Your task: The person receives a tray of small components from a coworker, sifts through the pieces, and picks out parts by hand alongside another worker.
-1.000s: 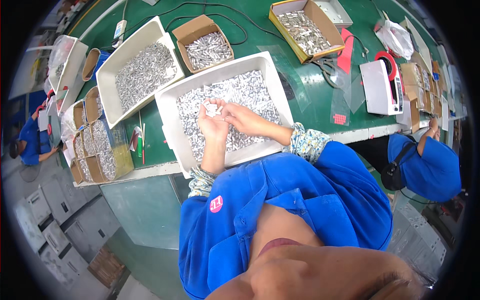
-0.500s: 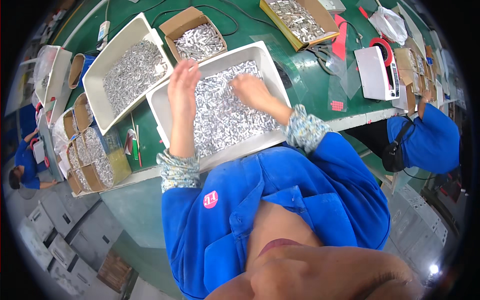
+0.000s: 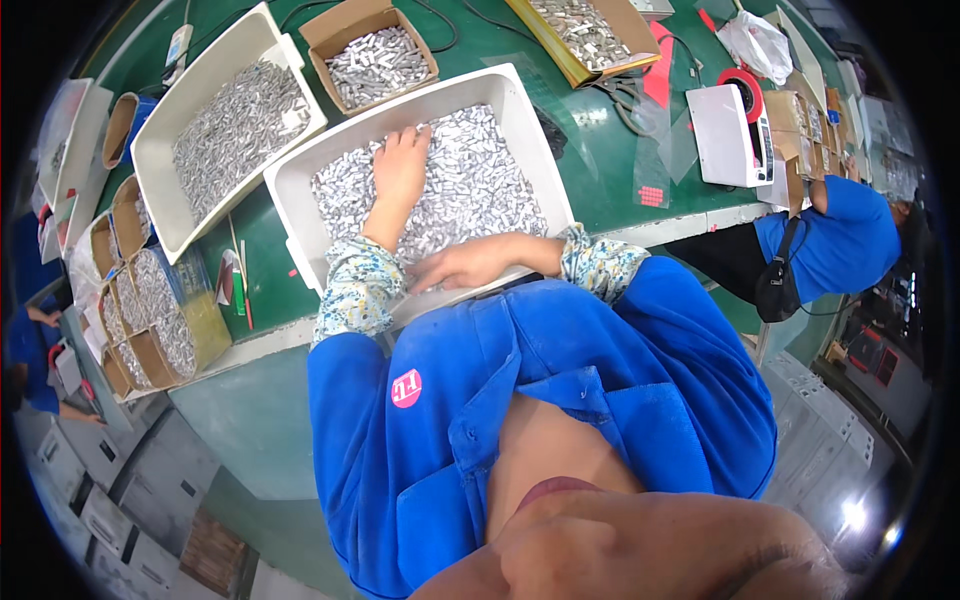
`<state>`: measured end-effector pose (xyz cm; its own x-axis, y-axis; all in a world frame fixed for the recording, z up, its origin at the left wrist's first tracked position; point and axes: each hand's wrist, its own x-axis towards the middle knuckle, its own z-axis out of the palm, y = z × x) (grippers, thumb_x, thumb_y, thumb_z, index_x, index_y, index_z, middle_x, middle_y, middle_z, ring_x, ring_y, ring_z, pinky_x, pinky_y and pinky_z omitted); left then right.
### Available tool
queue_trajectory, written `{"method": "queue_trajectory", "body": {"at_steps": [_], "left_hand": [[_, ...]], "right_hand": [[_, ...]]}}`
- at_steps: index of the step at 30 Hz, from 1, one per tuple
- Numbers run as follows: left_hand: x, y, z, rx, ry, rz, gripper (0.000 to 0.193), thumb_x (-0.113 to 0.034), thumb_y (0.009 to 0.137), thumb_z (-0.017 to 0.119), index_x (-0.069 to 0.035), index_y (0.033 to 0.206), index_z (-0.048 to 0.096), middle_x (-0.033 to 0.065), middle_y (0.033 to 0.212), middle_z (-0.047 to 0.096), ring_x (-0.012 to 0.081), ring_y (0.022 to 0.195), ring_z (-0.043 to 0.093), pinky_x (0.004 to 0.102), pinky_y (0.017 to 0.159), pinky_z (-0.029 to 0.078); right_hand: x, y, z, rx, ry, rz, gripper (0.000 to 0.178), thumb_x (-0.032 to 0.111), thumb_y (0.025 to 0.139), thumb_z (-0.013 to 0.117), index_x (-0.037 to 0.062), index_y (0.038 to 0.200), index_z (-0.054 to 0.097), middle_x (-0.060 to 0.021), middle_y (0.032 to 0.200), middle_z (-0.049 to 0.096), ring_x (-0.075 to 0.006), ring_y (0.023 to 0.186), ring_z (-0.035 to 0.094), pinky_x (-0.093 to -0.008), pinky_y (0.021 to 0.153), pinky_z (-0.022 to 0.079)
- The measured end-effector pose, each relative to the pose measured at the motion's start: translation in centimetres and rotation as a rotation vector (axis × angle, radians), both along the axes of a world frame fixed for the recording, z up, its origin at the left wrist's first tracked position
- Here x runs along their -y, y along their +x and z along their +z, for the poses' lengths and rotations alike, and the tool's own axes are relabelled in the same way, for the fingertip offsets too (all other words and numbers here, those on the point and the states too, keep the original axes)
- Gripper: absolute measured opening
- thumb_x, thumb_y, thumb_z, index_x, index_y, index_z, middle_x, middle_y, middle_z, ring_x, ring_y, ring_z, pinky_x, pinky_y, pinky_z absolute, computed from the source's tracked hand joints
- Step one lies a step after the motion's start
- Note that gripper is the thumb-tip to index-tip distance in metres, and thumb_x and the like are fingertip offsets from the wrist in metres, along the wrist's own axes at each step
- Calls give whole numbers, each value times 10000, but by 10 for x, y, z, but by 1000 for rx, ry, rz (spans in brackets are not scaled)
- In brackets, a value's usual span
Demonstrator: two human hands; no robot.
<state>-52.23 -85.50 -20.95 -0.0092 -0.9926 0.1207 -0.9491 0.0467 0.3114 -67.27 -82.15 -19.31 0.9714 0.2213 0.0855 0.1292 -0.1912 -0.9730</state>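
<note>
In front of me a white plastic bin (image 3: 540, 150) holds a thick layer of small silvery cylindrical metal pieces (image 3: 485, 195). My left hand (image 3: 402, 168) reaches over the left part of this layer. It lies palm down with fingers stretched and slightly apart, fingertips touching the pieces. Closer to my body, my right hand (image 3: 465, 263) rests low on the pieces along the bin's near side, its fingers extended toward the left. I see nothing gripped in either hand; what lies under the palms is hidden.
A second white bin (image 3: 152, 160) of similar pieces stands left. Behind are a small cardboard box (image 3: 335, 25) and a yellow-edged box (image 3: 548, 42). Pliers (image 3: 625, 108), a white device (image 3: 722, 140) and a red tape roll (image 3: 742, 90) lie right. A co-worker (image 3: 830, 240) stands far right.
My left hand has come down from above the bin's left rim onto the pieces. My right hand has moved from the middle toward the near side, and its fingers have straightened.
</note>
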Motion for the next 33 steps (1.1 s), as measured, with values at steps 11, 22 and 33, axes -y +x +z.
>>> {"method": "queue_trajectory", "body": {"at_steps": [11,22,33], "left_hand": [[-119,4,30,136,260,-205,354,-238,727,590,-204,1075,541,94,1280,362,276,1209,310,476,953,279],[-121,50,96,72,510,259,415,-11,741,444,-120,1138,495,105,1278,371,281,1113,423,368,807,442],[-41,-5,11,-219,58,-19,189,-48,723,471,-59,888,563,92,886,530,261,871,517,371,700,454]], "right_hand": [[1,-38,24,-813,-852,-364,517,143,777,488,240,1269,359,-185,1335,221,-425,1105,334,-464,857,392],[-1,51,31,-271,300,-375,551,112,774,498,51,1283,296,-262,1256,327,-354,1047,456,-421,875,380],[99,25,-41,-438,-1049,-979,92,79,677,542,57,746,599,-144,771,567,-290,717,600,-377,607,490]]}}
